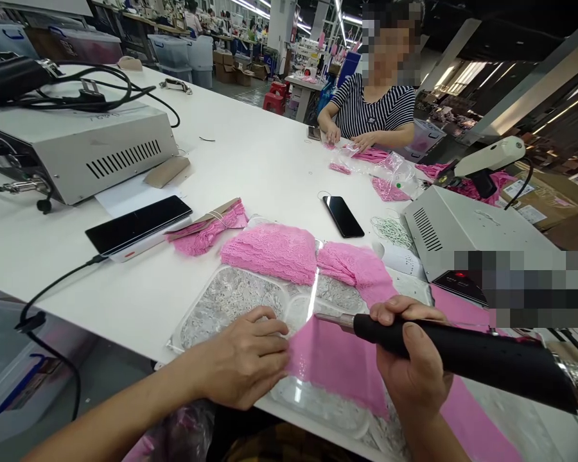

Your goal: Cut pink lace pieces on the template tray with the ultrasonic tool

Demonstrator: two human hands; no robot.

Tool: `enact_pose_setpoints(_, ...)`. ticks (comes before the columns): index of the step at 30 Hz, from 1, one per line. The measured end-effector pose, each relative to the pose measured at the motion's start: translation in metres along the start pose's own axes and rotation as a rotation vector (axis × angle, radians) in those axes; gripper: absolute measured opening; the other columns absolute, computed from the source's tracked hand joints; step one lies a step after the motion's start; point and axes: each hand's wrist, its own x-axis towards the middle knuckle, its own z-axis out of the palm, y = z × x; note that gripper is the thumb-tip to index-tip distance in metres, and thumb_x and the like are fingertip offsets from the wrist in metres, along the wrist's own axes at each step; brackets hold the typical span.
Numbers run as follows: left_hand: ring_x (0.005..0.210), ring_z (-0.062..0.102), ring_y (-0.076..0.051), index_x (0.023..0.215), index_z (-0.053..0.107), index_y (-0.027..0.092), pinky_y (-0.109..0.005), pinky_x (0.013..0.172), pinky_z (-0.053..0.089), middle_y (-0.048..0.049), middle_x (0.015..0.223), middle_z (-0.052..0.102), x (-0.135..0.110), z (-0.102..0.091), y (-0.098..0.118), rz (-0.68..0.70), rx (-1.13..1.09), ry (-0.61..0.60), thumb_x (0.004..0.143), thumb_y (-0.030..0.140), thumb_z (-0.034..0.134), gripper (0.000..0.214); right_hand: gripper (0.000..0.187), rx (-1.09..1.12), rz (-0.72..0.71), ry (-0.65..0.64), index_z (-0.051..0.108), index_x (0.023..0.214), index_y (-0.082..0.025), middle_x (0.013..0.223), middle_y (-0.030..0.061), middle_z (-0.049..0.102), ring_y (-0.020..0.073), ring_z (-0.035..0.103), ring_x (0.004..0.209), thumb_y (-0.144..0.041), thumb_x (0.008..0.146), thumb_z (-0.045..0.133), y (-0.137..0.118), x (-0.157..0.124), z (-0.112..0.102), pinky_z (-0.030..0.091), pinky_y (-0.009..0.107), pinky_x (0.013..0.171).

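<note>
My right hand (414, 353) is wrapped round a black hand-held tool (443, 350) with a slim metal tip. The tip points left and meets the upper left corner of a pink fabric strip (340, 359). At the strip's left edge, my left hand (250, 356) has its fingers bent and closed on the fabric; the fingertips are partly hidden. The strip lies over a clear plastic tray (187, 324) holding small glittering bits. Behind the tray's middle sit a folded stack of pink lace (270, 252) and a smaller pink pile (351, 263).
Two vented metal boxes, a left one (110, 154) and a right one (481, 224), flank the white table (250, 147). A black phone (343, 216), a corded black-topped device (139, 224) and pale green strings (392, 232) lie nearby. A person (373, 109) handles pink pieces across the table.
</note>
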Motion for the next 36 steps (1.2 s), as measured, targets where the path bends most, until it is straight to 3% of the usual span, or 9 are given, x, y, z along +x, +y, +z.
enact_pose_setpoints(36, 0.081, 0.061, -0.019, 0.082, 0.062, 0.017, -0.033, 0.075, 0.046, -0.008, 0.073, 0.065, 0.0001, -0.0025, 0.003, 0.023, -0.006, -0.019, 0.092, 0.018, 0.049, 0.016, 0.007, 0.137, 0.068, -0.11, 0.062, 0.081, -0.021, 0.076, -0.0006, 0.055, 0.0088, 0.049, 0.057, -0.024, 0.075, 0.062, -0.0019, -0.0064, 0.0042, 0.047, 0.029, 0.056)
